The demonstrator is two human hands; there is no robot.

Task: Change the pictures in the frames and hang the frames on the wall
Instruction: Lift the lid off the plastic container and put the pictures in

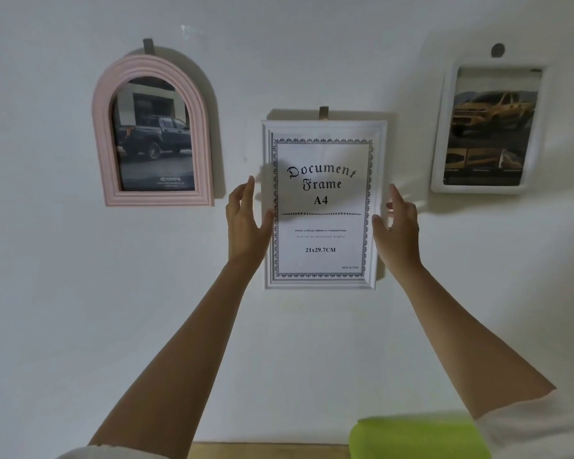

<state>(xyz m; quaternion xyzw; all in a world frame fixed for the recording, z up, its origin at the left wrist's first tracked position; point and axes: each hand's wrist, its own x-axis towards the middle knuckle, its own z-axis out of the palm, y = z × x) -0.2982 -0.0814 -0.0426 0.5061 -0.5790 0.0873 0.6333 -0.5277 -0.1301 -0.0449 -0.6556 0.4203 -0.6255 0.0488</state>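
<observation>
A white rectangular frame (322,127) hangs on the wall from a grey hook (323,113), holding a "Document Frame A4" insert sheet. My left hand (246,223) is at its left edge, fingers spread, thumb touching the edge. My right hand (396,226) is at the right edge, fingers apart, thumb on the edge. Whether either hand grips the frame is unclear. A pink arched frame (105,134) with a dark pickup picture hangs at the left. A white rounded frame (439,160) with a yellow pickup picture hangs at the right.
Each side frame hangs from its own hook: a grey one (149,46) above the pink frame and a round one (497,49) above the right frame. A bright green object (418,438) and a wooden surface (269,451) lie at the bottom edge.
</observation>
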